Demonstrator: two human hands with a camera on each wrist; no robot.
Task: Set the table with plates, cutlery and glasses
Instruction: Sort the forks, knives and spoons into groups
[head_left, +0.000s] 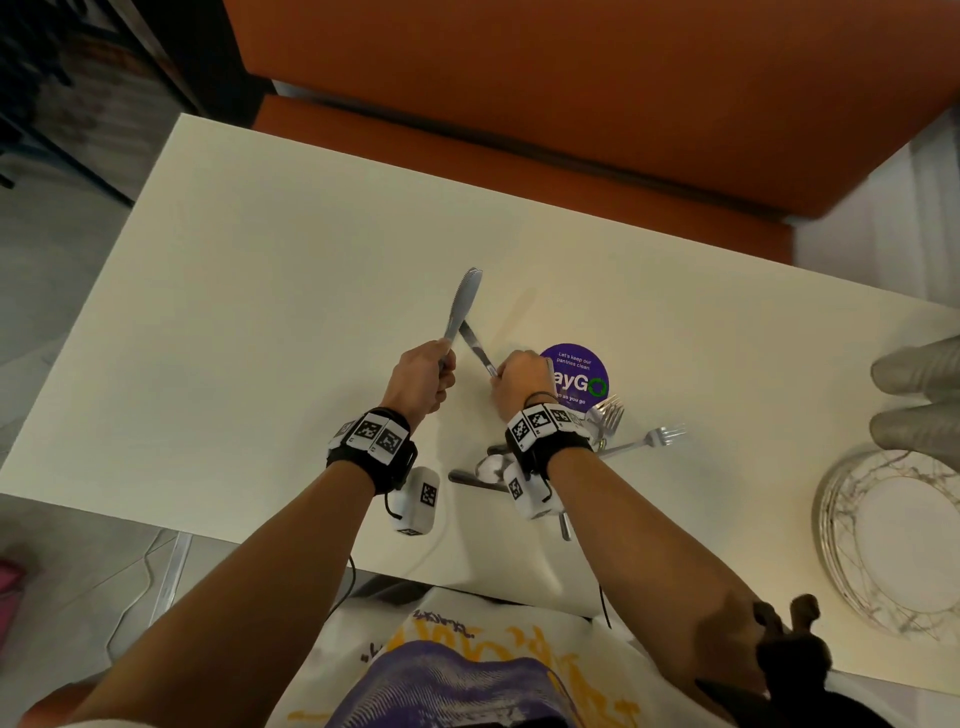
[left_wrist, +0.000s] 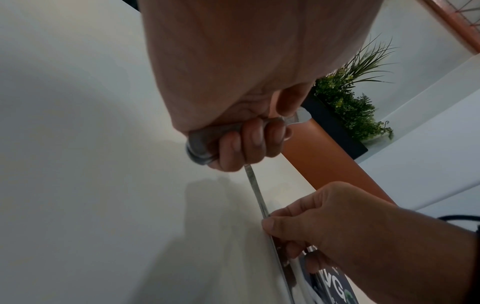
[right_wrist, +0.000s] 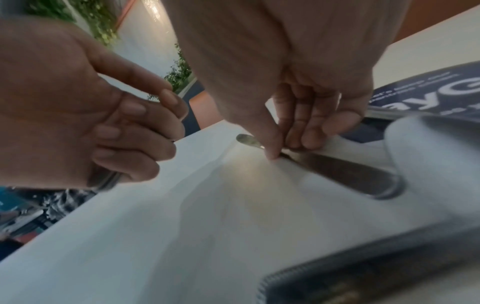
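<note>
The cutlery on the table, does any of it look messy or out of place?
Yes. The forks and spoons lie crisscrossed in a loose pile near the purple sticker, not laid at places. The plates sit stacked at the table's right end.

The left hand (head_left: 421, 382) grips a bundle of knives (head_left: 464, 301), blades pointing away over the table (head_left: 260, 312). Just right of it, the right hand (head_left: 519, 387) pinches a single knife (head_left: 477, 349) lying flat, its tip reaching toward the left grip. A round sticker (head_left: 584, 371) lies right of that hand. Forks (head_left: 644, 439) lie behind the right wrist, plates (head_left: 893, 540) far right.
</note>
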